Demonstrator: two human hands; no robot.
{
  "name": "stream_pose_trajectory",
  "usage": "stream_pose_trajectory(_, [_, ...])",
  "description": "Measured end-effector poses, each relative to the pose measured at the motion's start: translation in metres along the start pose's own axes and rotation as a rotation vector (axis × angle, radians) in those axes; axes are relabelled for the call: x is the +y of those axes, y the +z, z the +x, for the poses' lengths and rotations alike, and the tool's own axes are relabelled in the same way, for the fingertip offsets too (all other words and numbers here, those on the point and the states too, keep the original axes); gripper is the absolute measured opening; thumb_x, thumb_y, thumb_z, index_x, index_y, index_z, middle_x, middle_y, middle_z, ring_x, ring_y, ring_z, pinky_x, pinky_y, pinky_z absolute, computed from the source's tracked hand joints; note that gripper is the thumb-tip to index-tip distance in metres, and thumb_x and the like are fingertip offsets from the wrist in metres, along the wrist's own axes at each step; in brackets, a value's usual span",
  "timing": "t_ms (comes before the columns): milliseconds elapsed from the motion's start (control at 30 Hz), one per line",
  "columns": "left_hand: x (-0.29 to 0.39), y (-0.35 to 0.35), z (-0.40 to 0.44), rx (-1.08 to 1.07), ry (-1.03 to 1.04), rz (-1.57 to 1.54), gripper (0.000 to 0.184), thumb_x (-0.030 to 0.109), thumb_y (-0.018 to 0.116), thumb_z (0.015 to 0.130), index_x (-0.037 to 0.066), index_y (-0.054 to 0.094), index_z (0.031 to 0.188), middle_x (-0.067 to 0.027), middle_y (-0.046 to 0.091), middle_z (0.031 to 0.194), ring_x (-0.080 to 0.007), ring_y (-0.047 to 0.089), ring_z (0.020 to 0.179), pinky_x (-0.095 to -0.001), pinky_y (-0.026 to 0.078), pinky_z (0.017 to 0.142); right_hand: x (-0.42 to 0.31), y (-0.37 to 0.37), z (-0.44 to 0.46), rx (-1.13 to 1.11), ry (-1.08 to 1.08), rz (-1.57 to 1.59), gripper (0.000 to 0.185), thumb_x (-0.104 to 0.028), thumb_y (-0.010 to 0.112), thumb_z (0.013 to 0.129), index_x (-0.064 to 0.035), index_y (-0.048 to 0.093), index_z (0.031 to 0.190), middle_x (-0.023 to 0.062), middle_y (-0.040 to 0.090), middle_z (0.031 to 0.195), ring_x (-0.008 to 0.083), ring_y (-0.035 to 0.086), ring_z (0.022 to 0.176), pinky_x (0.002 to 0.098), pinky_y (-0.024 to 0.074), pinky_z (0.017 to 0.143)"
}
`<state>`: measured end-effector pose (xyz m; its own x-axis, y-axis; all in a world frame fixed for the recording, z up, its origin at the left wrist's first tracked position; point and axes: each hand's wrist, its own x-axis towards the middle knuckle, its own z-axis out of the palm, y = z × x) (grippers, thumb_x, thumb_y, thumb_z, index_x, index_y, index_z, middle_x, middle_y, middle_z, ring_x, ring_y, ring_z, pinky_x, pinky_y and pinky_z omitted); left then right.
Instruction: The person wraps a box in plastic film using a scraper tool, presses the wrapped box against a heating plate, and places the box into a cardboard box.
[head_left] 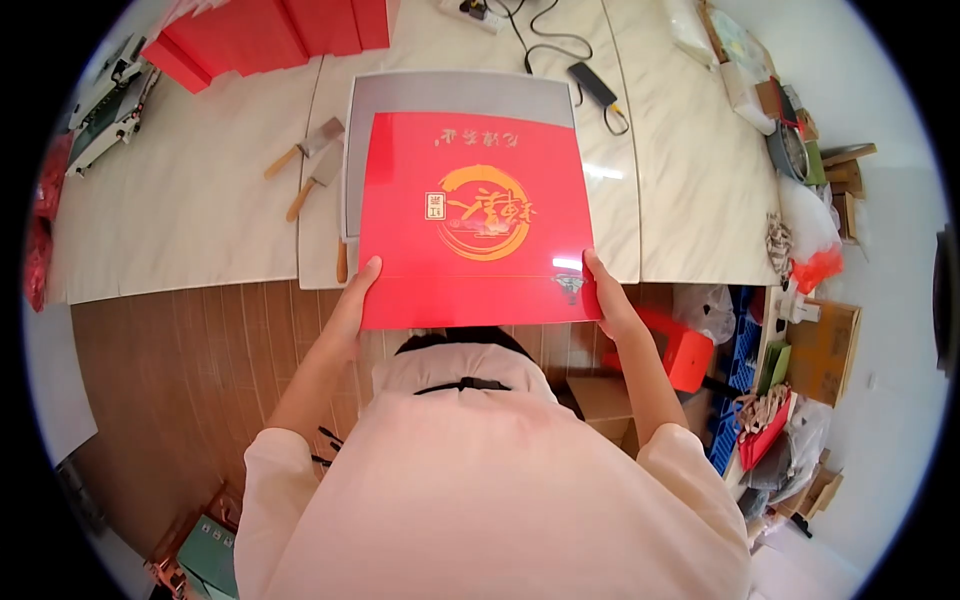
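A flat red box (pixel 400 220) with a gold ring emblem and gold characters is held level in front of my body. My left hand (pixel 362 290) grips its left edge near the lower corner, thumb on top. On the opposite edge, my right hand (pixel 606 290) holds it the same way; the fingers of both hands are mostly hidden below. Beneath and beyond the red box lies a grey panel with a pale rim (pixel 460 92) on the marble-patterned table (pixel 220 190). Just left of the panel are scrapers with wooden handles (pixel 318 180).
Red boxes (pixel 250 40) stand at the table's back left, near a metal device (pixel 112 110). A black adapter (pixel 592 85) and cables lie at the back. Bags and a metal bowl (pixel 788 150) line the right side. Below right are a red container (pixel 685 350) and cardboard.
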<state>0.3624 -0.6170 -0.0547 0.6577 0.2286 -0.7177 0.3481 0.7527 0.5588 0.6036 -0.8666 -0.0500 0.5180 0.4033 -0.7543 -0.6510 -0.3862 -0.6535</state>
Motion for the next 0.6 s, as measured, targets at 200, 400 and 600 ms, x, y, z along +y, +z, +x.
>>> stream_pose_trajectory(200, [-0.001, -0.024, 0.012, 0.131, 0.256, 0.199, 0.075, 0.052, 0.056, 0.088, 0.003, 0.033, 0.139, -0.0134, 0.044, 0.136, -0.0208, 0.039, 0.128, -0.0338, 0.033, 0.105, 0.024, -0.009, 0.032, -0.035, -0.468, -0.050, 0.056, -0.044, 0.041, 0.098, -0.0016, 0.042, 0.134, 0.0058, 0.050, 0.129, 0.0141, 0.048, 0.116, 0.0294, 0.0364, 0.100])
stream_pose_trajectory(400, [0.086, 0.004, -0.012, -0.023, 1.027, 0.372, 0.103, 0.057, 0.071, 0.074, 0.005, 0.017, 0.144, -0.0135, 0.043, 0.135, -0.0225, 0.041, 0.126, -0.0399, 0.036, 0.103, -0.014, -0.022, 0.037, 0.054, -0.982, -0.157, 0.077, -0.053, 0.051, 0.091, 0.0025, 0.030, 0.139, 0.0092, 0.046, 0.128, 0.0194, 0.046, 0.116, 0.0334, 0.0370, 0.099])
stream_pose_trajectory(600, [0.120, 0.028, 0.009, 0.157, 1.614, 1.346, 0.083, 0.033, 0.076, 0.077, 0.008, 0.027, 0.140, -0.0176, 0.053, 0.122, -0.0269, 0.058, 0.105, -0.0360, 0.049, 0.087, -0.114, -0.051, 0.083, -0.304, -1.086, -0.039, 0.107, -0.078, 0.053, 0.071, 0.0020, 0.032, 0.139, 0.0113, 0.048, 0.132, 0.0243, 0.048, 0.118, 0.0382, 0.0387, 0.100])
